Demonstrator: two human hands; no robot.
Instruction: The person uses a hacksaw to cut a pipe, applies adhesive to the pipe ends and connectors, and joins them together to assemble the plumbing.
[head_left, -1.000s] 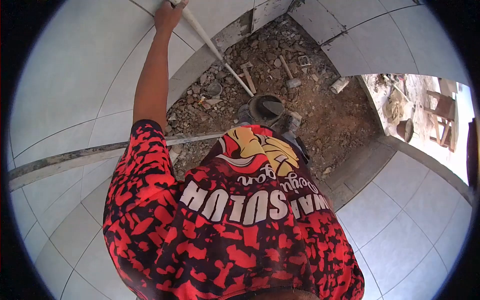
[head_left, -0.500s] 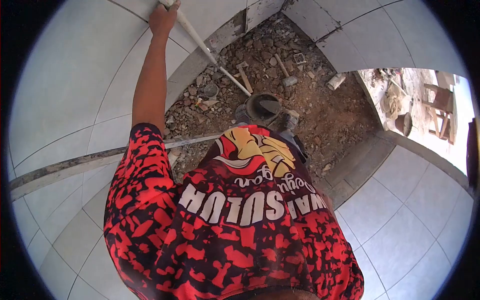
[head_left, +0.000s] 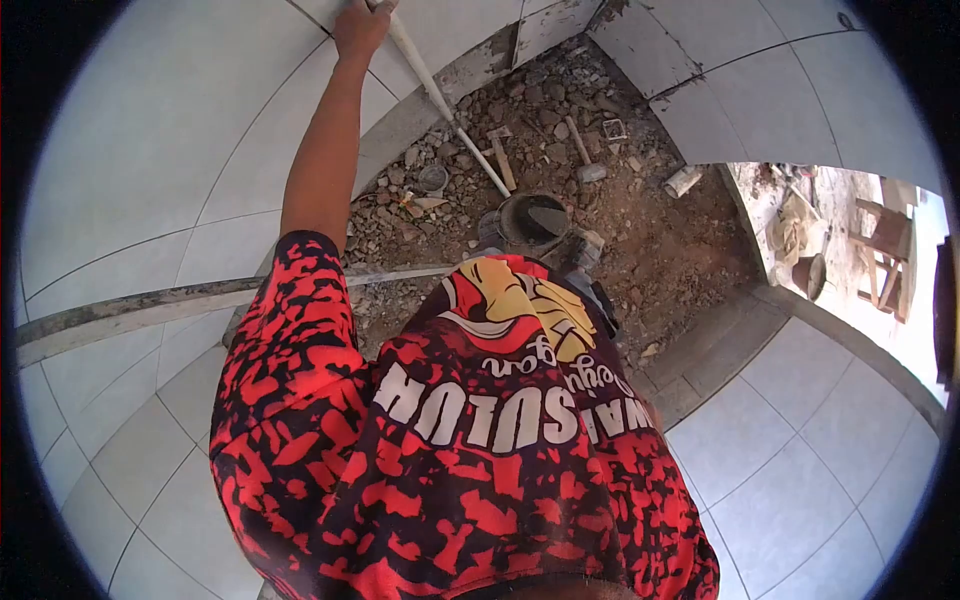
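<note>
At upper left, your left hand [head_left: 361,32] is closed around a pole [head_left: 430,88], whose lower end is by the bucket [head_left: 534,222]; I cannot tell your right hand's state.

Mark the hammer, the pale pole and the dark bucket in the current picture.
Hammer [head_left: 592,173], head view: the striking head.
Pale pole [head_left: 438,98], head view: partway down the shaft.
Dark bucket [head_left: 513,219], head view: the inner wall.

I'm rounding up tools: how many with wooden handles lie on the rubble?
2 that I can make out. One tool lies just right of the pale pole; the hammer lies farther right. Others may be hidden.
</note>
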